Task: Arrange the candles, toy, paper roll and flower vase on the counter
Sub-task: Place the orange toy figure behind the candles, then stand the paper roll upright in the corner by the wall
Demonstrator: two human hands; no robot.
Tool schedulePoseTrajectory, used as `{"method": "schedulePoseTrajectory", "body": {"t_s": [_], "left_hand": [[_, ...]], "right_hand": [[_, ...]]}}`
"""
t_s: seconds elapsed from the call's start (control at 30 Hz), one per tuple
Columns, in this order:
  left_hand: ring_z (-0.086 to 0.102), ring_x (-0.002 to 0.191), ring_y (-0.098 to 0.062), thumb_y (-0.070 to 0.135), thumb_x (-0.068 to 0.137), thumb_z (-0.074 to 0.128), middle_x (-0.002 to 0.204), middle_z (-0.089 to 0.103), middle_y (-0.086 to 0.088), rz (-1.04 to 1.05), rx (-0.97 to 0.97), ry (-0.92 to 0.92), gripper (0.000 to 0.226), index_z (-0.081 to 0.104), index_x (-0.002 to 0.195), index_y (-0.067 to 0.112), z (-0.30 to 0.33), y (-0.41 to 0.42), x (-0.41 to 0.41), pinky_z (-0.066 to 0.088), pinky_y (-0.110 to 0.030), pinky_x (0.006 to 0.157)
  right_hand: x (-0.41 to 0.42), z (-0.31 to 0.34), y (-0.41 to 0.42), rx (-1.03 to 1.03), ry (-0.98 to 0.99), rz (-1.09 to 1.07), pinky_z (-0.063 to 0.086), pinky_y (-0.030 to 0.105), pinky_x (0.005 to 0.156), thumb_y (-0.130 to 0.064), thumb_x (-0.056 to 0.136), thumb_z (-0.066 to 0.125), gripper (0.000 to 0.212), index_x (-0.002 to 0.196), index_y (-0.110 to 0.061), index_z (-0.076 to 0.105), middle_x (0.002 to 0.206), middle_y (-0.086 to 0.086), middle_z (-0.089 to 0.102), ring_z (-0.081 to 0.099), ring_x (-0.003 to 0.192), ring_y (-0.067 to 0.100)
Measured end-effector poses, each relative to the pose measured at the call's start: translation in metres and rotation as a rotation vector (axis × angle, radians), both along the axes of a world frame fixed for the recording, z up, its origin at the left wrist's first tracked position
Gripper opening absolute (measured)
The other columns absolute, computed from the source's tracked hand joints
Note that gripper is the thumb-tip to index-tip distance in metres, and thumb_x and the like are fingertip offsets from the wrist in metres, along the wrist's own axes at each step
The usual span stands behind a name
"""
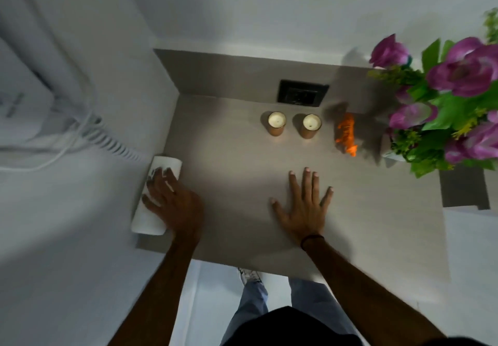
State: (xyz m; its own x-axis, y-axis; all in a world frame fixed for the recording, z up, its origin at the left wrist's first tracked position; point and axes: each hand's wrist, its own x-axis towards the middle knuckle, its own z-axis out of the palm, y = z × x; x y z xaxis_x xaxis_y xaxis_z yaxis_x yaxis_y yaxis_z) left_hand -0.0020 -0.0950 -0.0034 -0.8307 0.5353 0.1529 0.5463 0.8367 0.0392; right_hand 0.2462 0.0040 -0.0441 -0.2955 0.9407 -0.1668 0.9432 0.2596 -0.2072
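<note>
Left hand (172,200) of mine wraps the paper roll (156,197) lying at the counter (229,157) left edge; right hand (304,205) rests flat, spread, empty. Next I should stand the roll near the candles (276,123).

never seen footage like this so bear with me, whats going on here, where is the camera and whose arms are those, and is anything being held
There is no machine here. One camera sits on a person's head and looks down, so the arms are that person's own. Below is a grey counter. Along its back stand two candles, an orange toy and a flower vase with purple flowers at the right edge. The left hand lies over a white paper roll on its side at the left edge. The right hand is spread flat on the counter, holding nothing.
</note>
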Motion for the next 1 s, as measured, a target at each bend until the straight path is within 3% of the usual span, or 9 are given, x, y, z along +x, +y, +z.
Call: {"method": "schedulePoseTrajectory", "body": {"t_s": [0.1, 0.17, 0.3, 0.43, 0.63, 0.77, 0.87, 1.0], "left_hand": [[0.051, 0.135, -0.047, 0.009, 0.089, 0.055, 0.150, 0.050, -0.030, 0.146, -0.103, -0.165, 0.071, 0.033, 0.156, -0.003, 0.010, -0.019, -0.012, 0.039, -0.055, 0.110], [0.050, 0.130, -0.048, 0.018, 0.085, 0.071, 0.141, 0.054, -0.034, 0.179, -0.150, -0.269, 0.085, 0.030, 0.155, -0.006, 0.016, -0.023, -0.021, 0.041, -0.052, 0.104], [0.055, 0.125, -0.045, 0.039, 0.066, 0.094, 0.132, 0.061, -0.030, 0.266, -0.048, -0.558, 0.089, 0.052, 0.131, -0.005, 0.031, -0.009, -0.032, 0.047, -0.044, 0.096], [0.059, 0.115, -0.045, 0.033, 0.059, 0.091, 0.122, 0.067, -0.024, 0.142, 0.249, -0.461, 0.079, 0.059, 0.124, 0.001, 0.045, 0.016, -0.010, 0.050, -0.047, 0.093], [0.063, 0.113, -0.039, 0.038, 0.051, 0.098, 0.124, 0.068, -0.017, 0.087, 0.697, -0.357, 0.100, 0.053, 0.135, 0.006, 0.046, 0.052, 0.014, 0.054, -0.046, 0.097], [0.065, 0.119, -0.040, 0.045, 0.048, 0.102, 0.128, 0.066, -0.017, 0.148, 0.821, -0.428, 0.109, 0.050, 0.136, 0.007, 0.032, 0.049, 0.022, 0.057, -0.047, 0.098], [0.066, 0.114, -0.033, 0.038, 0.052, 0.101, 0.127, 0.064, -0.012, 0.117, 0.824, -0.557, 0.098, 0.044, 0.130, 0.023, 0.021, 0.034, 0.021, 0.057, -0.039, 0.091], [0.069, 0.105, -0.032, 0.009, 0.075, 0.087, 0.119, 0.069, -0.010, 0.097, 0.772, -0.688, 0.062, 0.056, 0.127, 0.019, 0.008, 0.006, 0.010, 0.060, -0.047, 0.094]], "right_hand": [[0.000, -0.005, -0.002, 0.011, -0.029, 0.003, 0.007, 0.066, 0.120, -0.081, 0.083, 0.031, 0.087, 0.157, -0.036, 0.021, 0.169, 0.005, 0.013, 0.011, 0.157, 0.028], [-0.001, -0.006, -0.002, 0.022, -0.040, -0.005, 0.008, 0.067, 0.120, -0.081, 0.083, 0.029, 0.087, 0.157, -0.036, 0.020, 0.169, 0.005, 0.014, 0.011, 0.157, 0.028], [-0.001, -0.005, -0.004, 0.035, -0.052, 0.004, 0.010, 0.068, 0.119, -0.080, 0.085, 0.029, 0.088, 0.158, -0.034, 0.018, 0.169, 0.007, 0.014, 0.012, 0.157, 0.030], [-0.002, -0.008, -0.004, 0.057, -0.057, 0.013, 0.010, 0.069, 0.118, -0.081, 0.085, 0.026, 0.088, 0.158, -0.032, 0.017, 0.169, 0.009, 0.013, 0.011, 0.157, 0.031], [-0.004, -0.008, -0.004, 0.047, -0.086, 0.043, 0.008, 0.070, 0.118, -0.079, 0.087, 0.026, 0.089, 0.159, -0.029, 0.017, 0.169, 0.012, 0.012, 0.009, 0.157, 0.034], [-0.015, 0.003, 0.002, -0.017, -0.097, 0.040, 0.009, 0.069, 0.117, -0.074, 0.088, 0.034, 0.085, 0.156, -0.023, 0.024, 0.165, 0.021, 0.018, 0.013, 0.154, 0.044], [-0.035, 0.014, 0.011, -0.038, 0.058, 0.126, 0.025, 0.057, 0.118, -0.054, 0.088, 0.055, 0.070, 0.148, -0.021, 0.041, 0.156, 0.014, 0.040, 0.031, 0.148, 0.040], [-0.102, 0.037, 0.026, -0.265, 0.556, 0.267, 0.049, 0.034, 0.108, -0.027, 0.086, 0.071, 0.048, 0.131, -0.018, 0.063, 0.134, 0.001, 0.066, 0.063, 0.123, 0.020]]}}
